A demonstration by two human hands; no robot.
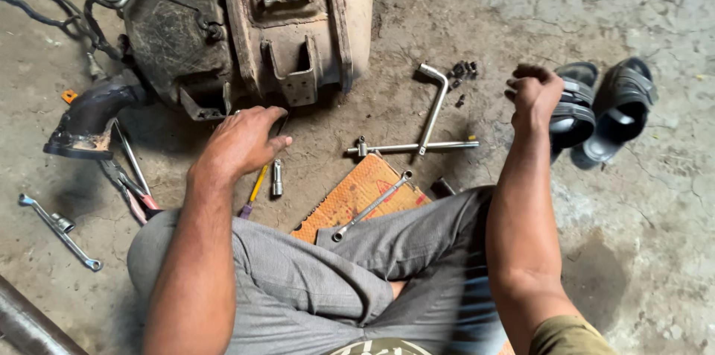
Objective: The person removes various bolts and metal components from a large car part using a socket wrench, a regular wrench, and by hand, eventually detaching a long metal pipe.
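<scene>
The engine part (253, 27) is cut off at the top edge; small bolts (462, 70) blur together.

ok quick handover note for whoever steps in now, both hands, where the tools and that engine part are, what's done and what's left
Left hand: open, palm down, reaching at the floor just below the rusty engine part; holds nothing.
Right hand: raised in a loose fist over the black sandals; whether it grips anything is unclear.
Tools on the floor: small socket and yellow-handled screwdriver near the left hand, L-shaped wrench, extension bar, ring spanner on the orange mat.
Done: loose black bolts lie out.
Left: cannot tell from this view.
</scene>
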